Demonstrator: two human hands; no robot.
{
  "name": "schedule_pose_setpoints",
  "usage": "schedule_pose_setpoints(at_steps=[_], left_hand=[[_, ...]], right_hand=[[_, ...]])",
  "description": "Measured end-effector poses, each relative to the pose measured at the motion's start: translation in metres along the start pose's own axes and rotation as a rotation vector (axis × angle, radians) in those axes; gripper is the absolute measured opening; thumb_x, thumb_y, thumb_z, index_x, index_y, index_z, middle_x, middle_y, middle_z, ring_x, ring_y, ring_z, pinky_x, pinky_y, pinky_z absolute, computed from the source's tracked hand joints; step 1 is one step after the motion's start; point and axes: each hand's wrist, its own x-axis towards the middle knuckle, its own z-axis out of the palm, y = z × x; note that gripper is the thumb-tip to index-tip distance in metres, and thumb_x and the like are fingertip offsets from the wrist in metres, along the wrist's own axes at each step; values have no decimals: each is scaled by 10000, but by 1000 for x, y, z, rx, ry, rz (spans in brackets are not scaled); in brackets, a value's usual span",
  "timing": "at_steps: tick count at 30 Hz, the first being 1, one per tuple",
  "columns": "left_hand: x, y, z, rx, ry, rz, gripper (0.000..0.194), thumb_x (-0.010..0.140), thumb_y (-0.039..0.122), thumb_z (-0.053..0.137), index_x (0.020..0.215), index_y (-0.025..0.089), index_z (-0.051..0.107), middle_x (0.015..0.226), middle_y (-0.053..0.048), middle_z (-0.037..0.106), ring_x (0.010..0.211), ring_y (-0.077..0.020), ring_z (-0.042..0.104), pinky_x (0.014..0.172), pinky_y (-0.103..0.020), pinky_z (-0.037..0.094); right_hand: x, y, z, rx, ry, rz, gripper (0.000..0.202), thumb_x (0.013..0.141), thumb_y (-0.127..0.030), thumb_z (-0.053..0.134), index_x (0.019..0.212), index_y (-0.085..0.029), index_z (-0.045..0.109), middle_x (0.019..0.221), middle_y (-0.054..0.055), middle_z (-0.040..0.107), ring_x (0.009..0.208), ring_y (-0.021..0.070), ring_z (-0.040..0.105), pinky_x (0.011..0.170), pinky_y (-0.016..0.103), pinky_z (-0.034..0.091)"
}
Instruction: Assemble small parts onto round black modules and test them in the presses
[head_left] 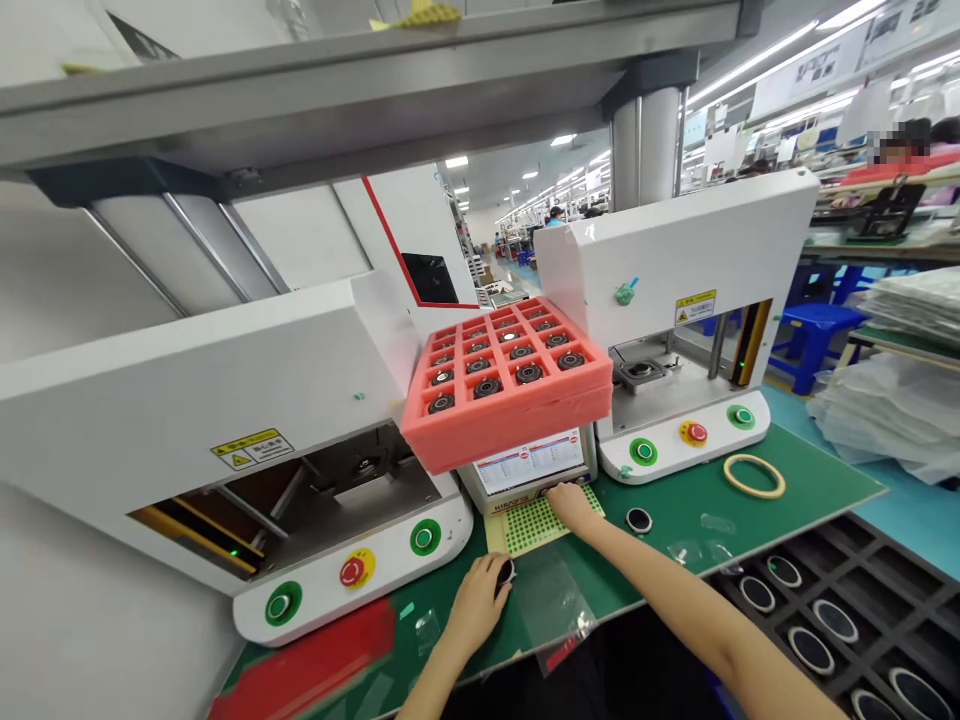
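The left fingers [491, 572] are closed around a dark round part [507, 573] over the green surface [814, 480]. Beyond them, a pink tray [517, 422] holds black components [529, 373] in compartments. The right fingers [559, 493] bend by the display's [532, 462] lower edge, grip unclear. Rightward lie a loose disc [639, 520] and a dark tray [876, 582] containing light-rimmed discs [835, 620].

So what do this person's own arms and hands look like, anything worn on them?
The ungloved left hand and ungloved right hand show no visible rings. The bare left forearm and bare right forearm taper toward the hands, with no sleeve, watch or cable in view.
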Motion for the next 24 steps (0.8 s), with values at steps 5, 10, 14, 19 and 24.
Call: schedule_pose_setpoints(at_steps=[5, 10, 14, 19, 24], left_hand=[[2, 24, -9, -333, 94, -122, 355, 727, 398, 694, 1029, 211, 699, 1154, -136, 692, 1157, -357, 606, 1075, -571, 412], [-34, 80, -14, -805, 111, -260, 593, 787, 613, 626, 1065, 96, 704, 1050, -197, 730, 951, -316, 724, 930, -470, 569], [-68, 129, -6, -973, 149, -381, 524, 733, 579, 738, 1031, 148, 729, 1048, -135, 739, 918, -260, 732, 810, -327, 612], [-93, 167, 8, -889, 293, -282, 327, 756, 478, 769, 924, 198, 751, 956, -84, 753, 848, -241, 725, 714, -294, 617], [-105, 187, 5, -628, 284, -44, 128, 865, 329, 690, 942, 261, 767, 925, -48, 767, 859, -211, 730, 753, -259, 600]], right_hand=[[-20, -9, -8, 278, 78, 100, 266, 953, -340, 600, 1129, -140, 623, 1102, 76, 661, 932, 182, 664, 814, 376, 578], [-98, -27, -12, 653, 266, 37, 125, 954, -216, 576, 888, -147, 657, 825, 12, 697, 761, 134, 672, 748, 307, 574], [-164, -39, -22, 972, 401, 36, 93, 928, -241, 585, 921, -191, 664, 941, 47, 724, 853, 151, 694, 777, 278, 584], [-201, -46, -47, 1315, 579, -15, 40, 850, -244, 708, 823, -219, 694, 862, 38, 740, 817, 170, 719, 743, 287, 611], [-215, -45, -69, 1367, 671, -37, 109, 813, -140, 743, 852, -241, 735, 813, 25, 749, 767, 166, 724, 722, 278, 620]])
